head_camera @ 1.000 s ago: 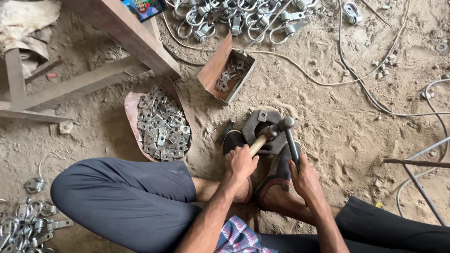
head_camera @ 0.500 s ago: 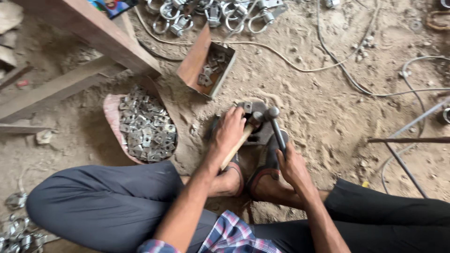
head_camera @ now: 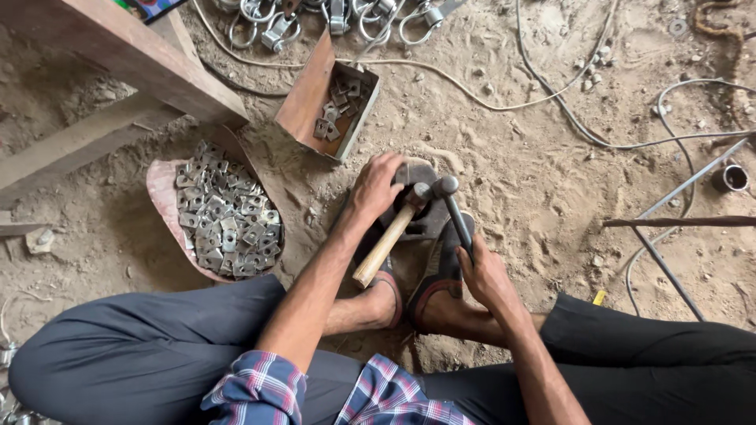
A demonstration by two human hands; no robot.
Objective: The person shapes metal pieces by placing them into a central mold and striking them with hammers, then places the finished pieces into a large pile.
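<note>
Metal block (head_camera: 417,216): dark, heavy piece lying on the sandy floor (head_camera: 535,173), just ahead of the person's two feet, which brace it from the near side.

Left hand (head_camera: 376,187): laid on the block's left upper edge, fingers curled down over it; whether its grip pinches a small part underneath cannot be told.

Hammer (head_camera: 391,238): wooden handle slanting down-left from the block, metal head resting at the block's top; no hand is around the handle.

Right hand (head_camera: 484,275): grip pressed together around the lower end of a dark metal rod (head_camera: 457,216), whose rounded top sits beside the hammer head.

Surroundings: a reddish tray (head_camera: 161,193) of small square metal plates (head_camera: 224,216) left of the block; a tilted box (head_camera: 307,94) holding a few more plates beyond it; wooden beams (head_camera: 118,55) upper left; cables (head_camera: 551,86) and metal clamps (head_camera: 268,24) across the floor's far side.
</note>
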